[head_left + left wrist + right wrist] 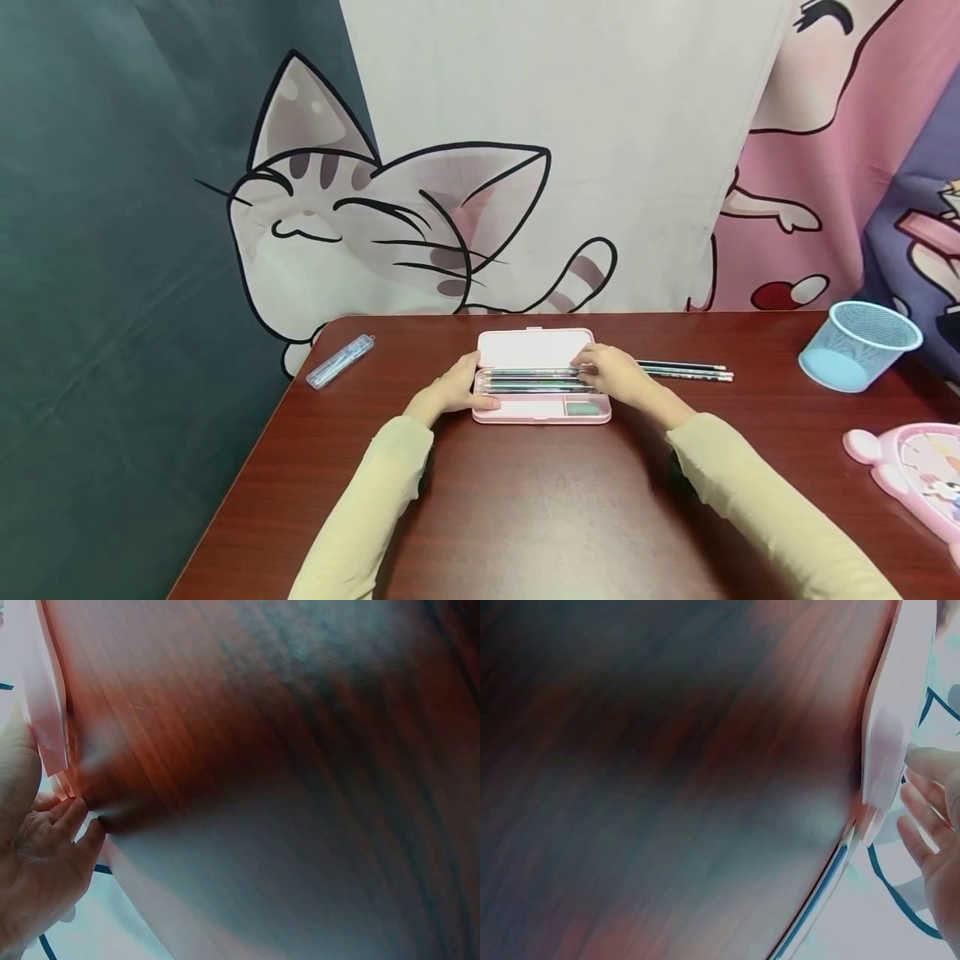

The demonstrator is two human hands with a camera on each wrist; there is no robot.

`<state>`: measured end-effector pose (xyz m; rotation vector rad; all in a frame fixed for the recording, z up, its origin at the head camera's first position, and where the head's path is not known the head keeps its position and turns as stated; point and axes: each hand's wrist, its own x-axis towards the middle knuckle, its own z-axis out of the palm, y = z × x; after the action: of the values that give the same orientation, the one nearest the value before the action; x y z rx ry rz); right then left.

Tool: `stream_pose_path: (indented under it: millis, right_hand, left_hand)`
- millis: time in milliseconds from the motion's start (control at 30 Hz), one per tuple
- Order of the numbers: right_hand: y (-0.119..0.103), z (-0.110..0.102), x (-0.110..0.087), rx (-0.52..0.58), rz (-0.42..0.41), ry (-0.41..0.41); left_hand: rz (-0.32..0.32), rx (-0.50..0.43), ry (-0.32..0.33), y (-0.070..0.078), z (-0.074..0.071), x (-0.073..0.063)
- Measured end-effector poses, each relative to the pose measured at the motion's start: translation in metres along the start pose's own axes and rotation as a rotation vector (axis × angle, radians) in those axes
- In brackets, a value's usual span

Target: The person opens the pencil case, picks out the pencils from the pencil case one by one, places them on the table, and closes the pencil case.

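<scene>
An opened pink pencil case [534, 408] lies on the table with its white lid [532, 348] tipped back. Several pencils [525, 387] lie lengthwise in it, and a greenish eraser-like block [582, 409] sits in its small front compartment. My left hand [453, 387] grips the left end, thumb over the front tray and fingers behind. Over the right ends of the pencils is my right hand [617, 375], its fingertips down among them; whether it pinches one I cannot tell. The case's pink side [889, 742] appears beside that hand in the right wrist view.
Several loose pencils [686, 370] lie just right of the case. A clear bluish slim box [340, 362] is at the far left. On the right stand a blue mesh pen holder [859, 346] and a pink clock-like object [918, 475]. A cartoon curtain hangs behind the table [540, 517].
</scene>
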<state>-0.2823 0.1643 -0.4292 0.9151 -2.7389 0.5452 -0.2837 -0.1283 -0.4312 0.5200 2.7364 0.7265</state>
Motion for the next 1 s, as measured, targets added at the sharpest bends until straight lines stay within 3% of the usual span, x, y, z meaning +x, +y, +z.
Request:
stream_pose_path:
  millis: [200,433,600,867,1000]
  right_hand:
    - [-0.006,0.001,0.007,-0.019,0.015,-0.046]
    - [-0.006,0.001,0.008,-0.101,-0.032,-0.032]
    - [-0.006,0.003,0.008,-0.161,-0.070,-0.008]
    - [-0.006,0.004,0.003,-0.067,0.026,0.032]
    - [0.001,-0.002,-0.003,-0.050,0.010,0.063]
  left_hand:
    - [-0.022,-0.012,-0.010,0.005,-0.001,0.001]
    - [-0.040,0.051,-0.017,0.007,-0.002,0.002]
    - [-0.031,0.039,-0.014,0.007,-0.001,0.001]
    - [-0.023,0.033,-0.012,0.005,-0.001,0.000]
    - [-0.010,0.018,-0.008,0.004,-0.001,0.000]
